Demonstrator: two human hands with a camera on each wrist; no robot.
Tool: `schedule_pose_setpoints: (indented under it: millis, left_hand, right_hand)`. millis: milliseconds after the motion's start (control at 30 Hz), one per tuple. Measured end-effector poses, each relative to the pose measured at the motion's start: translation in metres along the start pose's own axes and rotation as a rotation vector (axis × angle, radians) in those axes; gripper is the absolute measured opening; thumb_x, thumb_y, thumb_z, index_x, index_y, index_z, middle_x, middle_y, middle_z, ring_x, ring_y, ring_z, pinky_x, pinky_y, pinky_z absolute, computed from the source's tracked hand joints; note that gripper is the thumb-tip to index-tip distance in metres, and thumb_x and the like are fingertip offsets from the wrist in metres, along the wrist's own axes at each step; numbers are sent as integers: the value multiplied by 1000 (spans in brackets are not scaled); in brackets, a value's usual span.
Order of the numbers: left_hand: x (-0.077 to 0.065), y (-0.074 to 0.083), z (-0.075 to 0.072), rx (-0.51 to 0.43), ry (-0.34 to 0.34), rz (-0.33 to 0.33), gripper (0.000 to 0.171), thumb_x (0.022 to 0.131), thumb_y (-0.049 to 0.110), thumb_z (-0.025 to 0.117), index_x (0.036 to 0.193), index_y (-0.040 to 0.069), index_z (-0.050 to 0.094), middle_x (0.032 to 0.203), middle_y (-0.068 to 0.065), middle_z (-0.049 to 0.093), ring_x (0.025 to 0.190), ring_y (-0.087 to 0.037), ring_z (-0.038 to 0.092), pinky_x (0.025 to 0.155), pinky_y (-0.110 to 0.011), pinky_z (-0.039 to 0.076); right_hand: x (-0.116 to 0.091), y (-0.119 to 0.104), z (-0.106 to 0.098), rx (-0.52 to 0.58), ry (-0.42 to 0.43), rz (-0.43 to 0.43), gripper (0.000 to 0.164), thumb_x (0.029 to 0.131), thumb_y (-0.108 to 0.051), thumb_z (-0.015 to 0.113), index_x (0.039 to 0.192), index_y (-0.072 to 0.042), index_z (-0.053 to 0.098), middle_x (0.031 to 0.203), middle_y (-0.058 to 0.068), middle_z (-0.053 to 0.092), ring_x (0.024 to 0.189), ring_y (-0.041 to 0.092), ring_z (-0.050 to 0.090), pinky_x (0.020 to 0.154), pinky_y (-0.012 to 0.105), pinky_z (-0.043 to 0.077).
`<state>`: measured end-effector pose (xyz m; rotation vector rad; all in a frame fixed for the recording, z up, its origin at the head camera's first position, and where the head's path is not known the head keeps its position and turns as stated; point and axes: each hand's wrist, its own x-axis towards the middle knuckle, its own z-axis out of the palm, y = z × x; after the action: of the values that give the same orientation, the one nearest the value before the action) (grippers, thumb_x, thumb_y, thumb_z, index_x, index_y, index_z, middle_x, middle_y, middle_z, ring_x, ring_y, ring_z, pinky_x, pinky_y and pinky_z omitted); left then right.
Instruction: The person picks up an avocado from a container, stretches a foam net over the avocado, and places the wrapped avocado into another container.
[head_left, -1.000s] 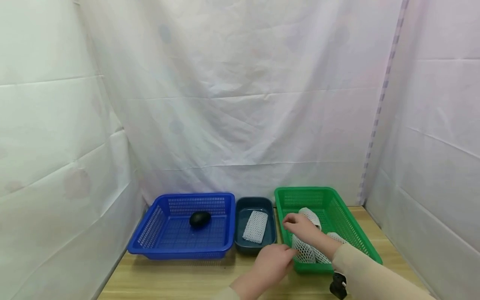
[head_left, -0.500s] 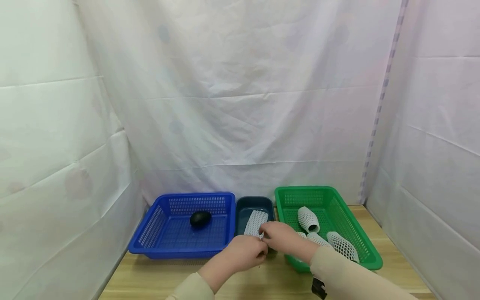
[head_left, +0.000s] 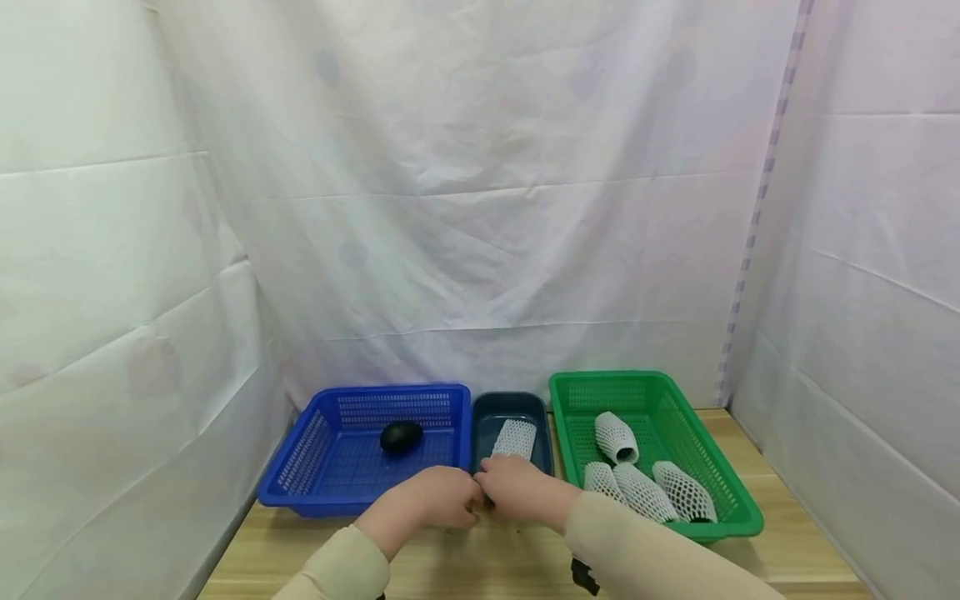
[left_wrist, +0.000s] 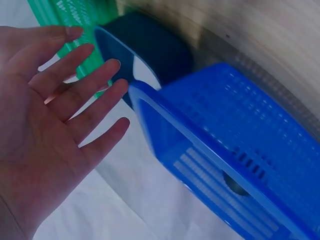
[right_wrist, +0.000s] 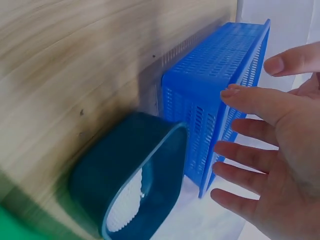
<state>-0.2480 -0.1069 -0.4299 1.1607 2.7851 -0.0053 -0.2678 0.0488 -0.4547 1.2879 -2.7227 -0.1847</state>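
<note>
My left hand (head_left: 442, 497) and right hand (head_left: 521, 490) hover close together before the small dark teal tray (head_left: 487, 406). Neither holds anything; both wrist views show loosely extended fingers. Flat in the tray lies a white foam net sleeve (head_left: 516, 439), partly covered by my right hand in the head view. Inside the blue basket (head_left: 360, 507) on the left rests one dark, egg-shaped fruit (head_left: 401, 437), avocado-like. Several foam net sleeves, such as the rear one (head_left: 615, 435), lie in the green basket (head_left: 720, 454) on the right. Dark contents show at some sleeve ends.
The baskets and tray stand side by side on a wood-grain table (head_left: 480, 567). White cloth (head_left: 480, 250) hangs behind and at both sides. The blue basket's raised rim (left_wrist: 200, 132) is close to my left fingertips.
Both hands have moved left from the green basket, past the tray's front, toward the blue basket. The sleeves in the green basket are now uncovered. The dark fruit has stayed put.
</note>
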Motion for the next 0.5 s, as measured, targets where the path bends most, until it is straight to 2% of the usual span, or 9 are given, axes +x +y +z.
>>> schedule_pose_setpoints:
  millis: [200, 333, 433, 500]
  left_hand:
    - [-7, -20, 2, -25, -11, -53, 30, 77, 18, 61, 53, 23, 43, 50, 12, 31, 47, -6, 30, 47, -21, 31]
    - [-12, -33, 2, -41, -3, -101, 36, 75, 11, 59, 52, 21, 33, 51, 9, 18, 47, -9, 17, 43, -23, 20]
    - [-15, -42, 2, -63, -17, -148, 30, 75, 11, 58, 57, 20, 37, 52, 9, 22, 47, -9, 20, 44, -24, 22]
    - [-16, -47, 1, -63, -28, -178, 19, 77, 13, 59, 63, 20, 48, 55, 11, 35, 48, -6, 31, 47, -24, 31]
  right_hand:
    - [18, -8, 8, -13, 16, -7, 29, 74, -36, 71, 97, -21, 60, 90, -8, 52, 77, 7, 48, 62, 23, 43]
    - [28, -12, 15, -8, -1, -33, 33, 74, -36, 72, 101, -20, 61, 95, -9, 53, 86, 5, 50, 73, 21, 45]
    - [35, -14, 21, 15, -16, -69, 37, 75, -37, 70, 106, -19, 61, 101, -9, 55, 95, 7, 51, 84, 22, 42]
    - [41, -16, 25, 48, -33, -81, 40, 77, -40, 68, 109, -18, 60, 107, -8, 57, 104, 9, 50, 91, 24, 39]
